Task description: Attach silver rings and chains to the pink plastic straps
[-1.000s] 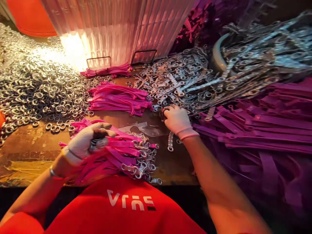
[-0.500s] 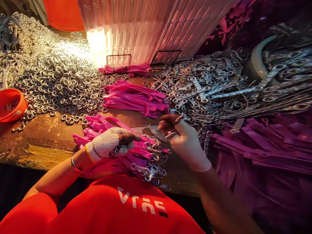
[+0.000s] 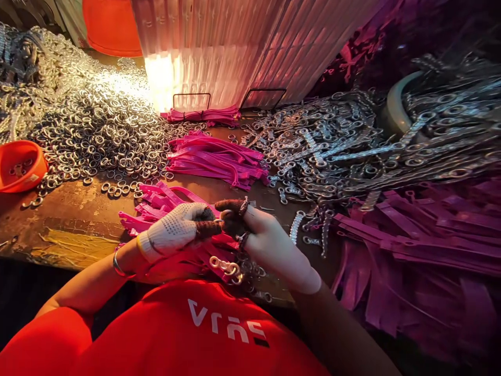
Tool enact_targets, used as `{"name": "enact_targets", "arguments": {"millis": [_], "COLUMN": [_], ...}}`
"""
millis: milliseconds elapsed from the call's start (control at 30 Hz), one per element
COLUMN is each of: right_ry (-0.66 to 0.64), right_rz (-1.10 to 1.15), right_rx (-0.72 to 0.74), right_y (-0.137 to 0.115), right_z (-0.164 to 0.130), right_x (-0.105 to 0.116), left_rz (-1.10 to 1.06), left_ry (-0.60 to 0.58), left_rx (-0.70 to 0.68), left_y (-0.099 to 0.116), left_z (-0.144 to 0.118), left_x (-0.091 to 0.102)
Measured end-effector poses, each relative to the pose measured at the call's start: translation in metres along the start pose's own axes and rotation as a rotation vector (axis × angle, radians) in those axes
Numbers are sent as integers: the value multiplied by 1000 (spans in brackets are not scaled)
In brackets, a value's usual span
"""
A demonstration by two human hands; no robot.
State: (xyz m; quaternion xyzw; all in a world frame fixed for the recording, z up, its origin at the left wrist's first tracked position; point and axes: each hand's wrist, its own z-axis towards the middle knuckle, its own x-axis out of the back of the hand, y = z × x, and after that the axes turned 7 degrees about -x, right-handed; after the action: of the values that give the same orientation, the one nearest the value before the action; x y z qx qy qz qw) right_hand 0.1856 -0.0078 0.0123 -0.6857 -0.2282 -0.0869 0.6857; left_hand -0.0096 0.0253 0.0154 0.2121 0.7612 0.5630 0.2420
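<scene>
My left hand (image 3: 183, 225), in a dotted white glove with brown finger coverings, is closed above a pile of pink straps (image 3: 156, 201). My right hand (image 3: 266, 235), in a thin white glove with dark brown fingers, meets it with fingertips pinched together. What lies between the fingers is too small and hidden to make out. Under the hands, metal links with rings (image 3: 227, 268) hang at the right ends of the pink straps. A second bundle of pink straps (image 3: 215, 156) lies just beyond.
A heap of metal rings (image 3: 105, 120) spreads at the left, beside an orange bowl (image 3: 23, 164). Metal link strips (image 3: 321, 141) pile at the right, above purple-looking straps (image 3: 422, 224). A ribbed translucent panel (image 3: 219, 47) stands at the back, near an orange container (image 3: 111, 26).
My right hand has moved left and slightly down to meet my left hand's fingertips. My left hand has stayed nearly in place, and the view has shifted slightly.
</scene>
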Motion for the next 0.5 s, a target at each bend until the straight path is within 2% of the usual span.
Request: {"name": "enact_targets", "arguments": {"millis": [100, 167, 267, 333, 400, 500], "right_ry": [108, 109, 69, 96, 139, 125], "right_rz": [60, 58, 15, -39, -126, -272], "right_rx": [-70, -76, -9, 38, 64, 92], "right_y": [0, 1, 4, 8, 13, 17], "right_z": [-5, -9, -13, -16, -17, -18], "right_x": [-3, -7, -16, -21, -24, -22], "left_rz": [-209, -268, -299, -304, -271, -163], "left_ry": [34, 45, 5, -6, 13, 49], "left_rx": [86, 102, 56, 27, 5, -22], "left_y": [-2, -5, -13, -17, -18, -14], "left_z": [-1, -1, -1, -1, -2, -5], "left_x": [-2, -4, -7, -9, -11, -8]}}
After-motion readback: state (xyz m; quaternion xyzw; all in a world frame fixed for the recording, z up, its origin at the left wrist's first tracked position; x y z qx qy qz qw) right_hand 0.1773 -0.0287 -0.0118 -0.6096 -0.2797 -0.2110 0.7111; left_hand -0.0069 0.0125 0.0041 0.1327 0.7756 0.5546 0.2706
